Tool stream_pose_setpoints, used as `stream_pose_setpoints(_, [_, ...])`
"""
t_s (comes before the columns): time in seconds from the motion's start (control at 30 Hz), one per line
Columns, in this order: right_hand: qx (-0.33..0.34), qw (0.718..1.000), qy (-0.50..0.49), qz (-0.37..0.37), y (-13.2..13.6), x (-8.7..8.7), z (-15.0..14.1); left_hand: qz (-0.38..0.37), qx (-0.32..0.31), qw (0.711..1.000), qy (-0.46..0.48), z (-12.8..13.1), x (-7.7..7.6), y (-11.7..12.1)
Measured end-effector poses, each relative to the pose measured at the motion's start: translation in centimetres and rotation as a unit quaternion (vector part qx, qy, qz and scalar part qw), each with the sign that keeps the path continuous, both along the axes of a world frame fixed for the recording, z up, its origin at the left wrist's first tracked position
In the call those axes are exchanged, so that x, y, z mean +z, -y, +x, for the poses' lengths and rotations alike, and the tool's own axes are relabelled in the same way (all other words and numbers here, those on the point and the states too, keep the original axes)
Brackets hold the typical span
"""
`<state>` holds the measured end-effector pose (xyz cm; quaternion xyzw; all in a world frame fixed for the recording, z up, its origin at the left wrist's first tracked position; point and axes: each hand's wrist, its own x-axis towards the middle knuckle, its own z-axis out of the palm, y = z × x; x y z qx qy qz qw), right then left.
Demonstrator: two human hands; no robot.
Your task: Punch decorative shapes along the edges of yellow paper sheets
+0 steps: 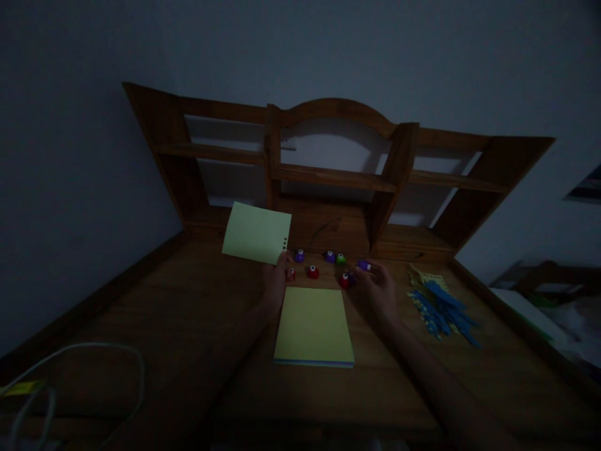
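Above desk (164, 319): left hand (276, 282), grip pinched on pale sheet (256, 233); right hand (380, 288), grip closed on purple object (363, 265).

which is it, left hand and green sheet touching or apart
Touching. The head view shows the left hand pinching the raised green sheet at its lower right corner, just below the holes.

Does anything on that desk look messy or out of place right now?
Mainly the blue and yellow paper strips: they lie in a loose tangle right of the right hand, untidy next to the squared paper stack. A pale cable also loops loosely at lower left. It's too dim to judge finer damage.
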<state>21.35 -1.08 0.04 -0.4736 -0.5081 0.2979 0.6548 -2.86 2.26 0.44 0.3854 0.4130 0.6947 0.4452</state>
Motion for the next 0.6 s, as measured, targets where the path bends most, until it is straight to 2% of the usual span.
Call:
stream_pose_setpoints(0.23, [-0.002, 0.999, 0.038, 0.001, -0.12, -0.11, 0.05, -0.05, 0.015, 0.997, 0.048, -0.2, 0.21, -0.27])
stream_pose_setpoints(0.6, [-0.006, 0.996, 0.084, 0.012, 0.27, 0.27, -0.1, -0.019, 0.018, 0.999, 0.026, -0.07, -0.13, -0.23])
